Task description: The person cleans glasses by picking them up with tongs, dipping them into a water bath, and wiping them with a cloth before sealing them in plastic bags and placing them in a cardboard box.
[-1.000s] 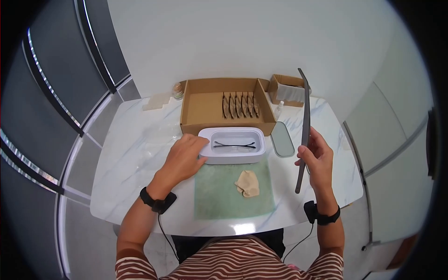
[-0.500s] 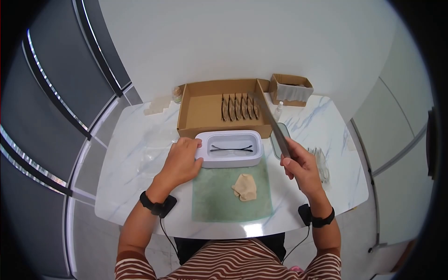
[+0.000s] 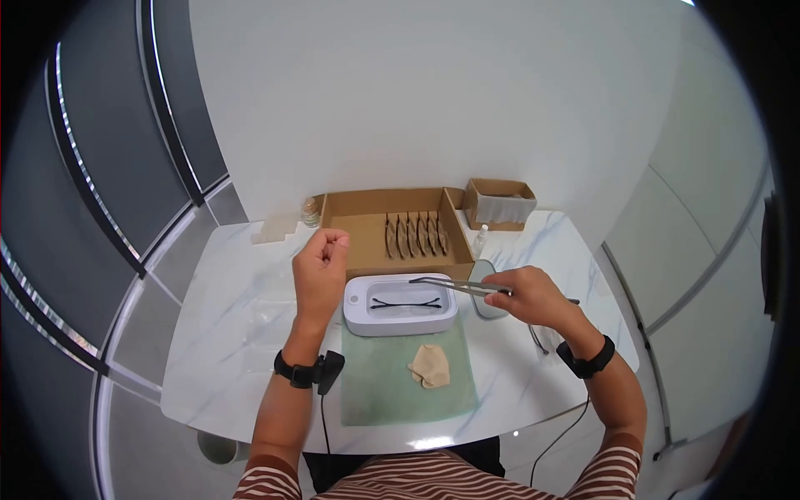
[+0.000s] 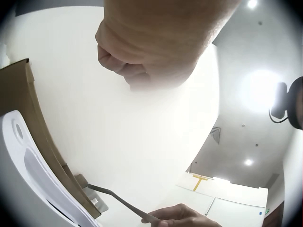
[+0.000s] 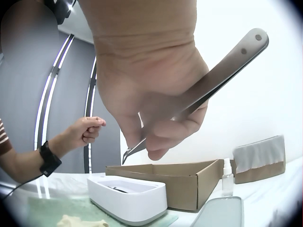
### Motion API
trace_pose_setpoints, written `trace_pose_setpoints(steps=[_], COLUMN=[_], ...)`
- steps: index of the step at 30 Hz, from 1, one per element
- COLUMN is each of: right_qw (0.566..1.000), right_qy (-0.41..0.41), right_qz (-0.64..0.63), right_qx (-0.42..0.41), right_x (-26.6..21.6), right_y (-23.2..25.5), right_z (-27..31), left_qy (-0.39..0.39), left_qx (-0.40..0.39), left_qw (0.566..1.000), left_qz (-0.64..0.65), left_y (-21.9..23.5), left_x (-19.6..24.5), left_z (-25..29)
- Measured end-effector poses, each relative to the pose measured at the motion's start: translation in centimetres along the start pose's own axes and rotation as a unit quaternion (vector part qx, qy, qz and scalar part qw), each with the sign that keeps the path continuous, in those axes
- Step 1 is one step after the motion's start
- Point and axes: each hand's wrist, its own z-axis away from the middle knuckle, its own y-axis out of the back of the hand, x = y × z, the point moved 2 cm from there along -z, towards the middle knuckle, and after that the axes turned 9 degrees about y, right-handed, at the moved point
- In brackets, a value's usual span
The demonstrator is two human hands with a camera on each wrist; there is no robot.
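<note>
My right hand (image 3: 537, 297) grips long metal tweezers (image 3: 467, 286) with a bent tip, which reaches over the white tub of a small cleaning machine (image 3: 358, 318). In the tub lies a pair of glasses (image 3: 406, 305) with thin dark arms crossed; the tweezer tip is above and behind it. The right wrist view shows the tweezers (image 5: 222, 71) running through the fingers, their riveted end sticking out past the hand. My left hand (image 3: 321, 271) is raised left of the machine, fingers curled in and holding nothing. In the left wrist view the left fist (image 4: 137, 56) hangs before the white wall.
A cardboard box (image 3: 354, 242) behind the machine holds several brown-tinted glasses (image 3: 415, 236) in a row. A smaller box (image 3: 500, 204), a spray bottle (image 3: 480, 240) and a grey-green lid (image 3: 483, 271) stand right. A beige cloth (image 3: 430, 367) lies on the green mat (image 3: 383, 400).
My left hand has let go of the machine's left end and risen. My right hand has swung the tweezers from upright at the right to nearly level over the tub.
</note>
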Motion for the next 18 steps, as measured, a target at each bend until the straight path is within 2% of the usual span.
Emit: trace_pose_setpoints(steps=[4,6,7,8,10,11,13,18], right_qw=[0.995,0.992,0.991,0.991,0.99,0.986,0.981,0.975], right_qy=[0.025,0.004,0.005,0.022,0.038,0.036,0.033,0.041], right_qz=[0.069,0.089,0.092,0.088,0.085,0.093,0.1,0.076], right_qx=[-0.061,-0.092,-0.095,-0.102,-0.108,-0.133,-0.161,-0.205], right_x=[0.1,-0.1,-0.1,0.1,-0.1,-0.6,-0.9,-1.3], right_y=[-0.3,-0.4,-0.4,-0.6,-0.5,-0.3,-0.1,0.3], right_z=[-2.4,-3.4,-3.7,-3.9,-4.2,-4.3,-4.6,-4.7], left_qy=[0.0,0.018,0.026,0.027,0.025,0.026,0.018,0.013], left_qx=[0.013,-0.009,-0.019,-0.018,-0.107,-0.107,-0.198,-0.247], left_qw=[0.999,1.0,0.999,0.999,0.975,0.976,0.929,0.905], left_qz=[0.047,0.021,-0.042,-0.038,-0.191,-0.19,-0.311,-0.347], left_y=[-0.5,-0.6,-0.4,-0.1,0.6,1.2,2.0,2.8], left_x=[-1.9,-1.8,-1.3,-1.3,-1.6,-1.4,-1.3,-1.6], left_z=[0.4,0.4,0.6,0.7,0.5,0.5,0.6,1.2])
